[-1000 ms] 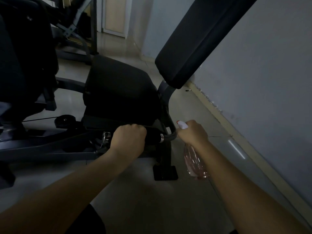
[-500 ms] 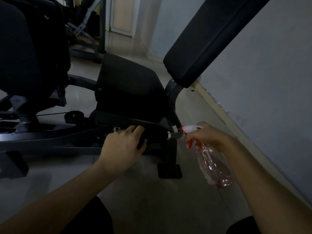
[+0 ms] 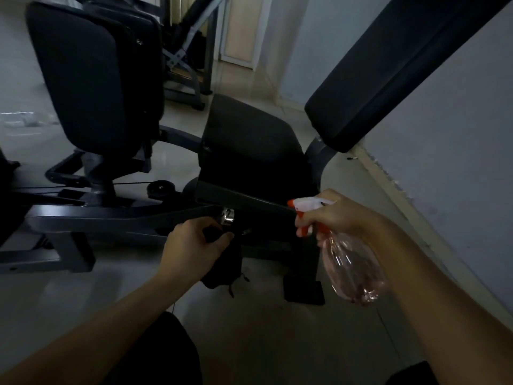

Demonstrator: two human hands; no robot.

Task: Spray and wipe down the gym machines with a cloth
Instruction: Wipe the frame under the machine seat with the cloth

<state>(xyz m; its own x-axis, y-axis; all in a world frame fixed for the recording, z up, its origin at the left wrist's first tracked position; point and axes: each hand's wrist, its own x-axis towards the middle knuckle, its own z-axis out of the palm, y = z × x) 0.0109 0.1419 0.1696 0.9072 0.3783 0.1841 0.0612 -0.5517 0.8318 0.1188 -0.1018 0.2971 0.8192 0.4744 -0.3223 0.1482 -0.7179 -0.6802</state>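
One bottle (image 3: 352, 268), clear pink plastic, just in front of the seat (image 3: 249, 140) and to its right, tilted with the base lowest. Inside, mostly air; only a small darker red pool at the base, hard to judge in the dim light. White spray head with an orange nozzle, aimed toward the seat's front edge. Gripped by the right hand (image 3: 341, 218), fingers curled round the neck and over the orange trigger.

One cloth (image 3: 224, 262), dark, in front of the seat and below its front edge, hanging loose with frayed threads at the bottom. Bunched in the left hand (image 3: 194, 245), thumb and fingers closed round its top, just beside a chrome pin (image 3: 228, 216) on the frame (image 3: 111, 215) under the seat.

Two hands in all, well apart from each other, both on bare forearms.

Three dark pads counted: the seat itself, a long backrest (image 3: 402, 73) sloping up to the right of the seat, and an upright pad (image 3: 83, 79) well to the left of the seat. One black foot (image 3: 304, 293) on the floor in front of the seat, lower than cloth and bottle and between them.

Open room: bare pale floor (image 3: 263, 343) in front of the seat. A narrow strip of it right of the seat, ending at the wall (image 3: 458, 162) and its skirting edge. Wider floor left of the seat, beyond the frame. Behind the seat, more grey machine bars and one pale door (image 3: 241, 31).
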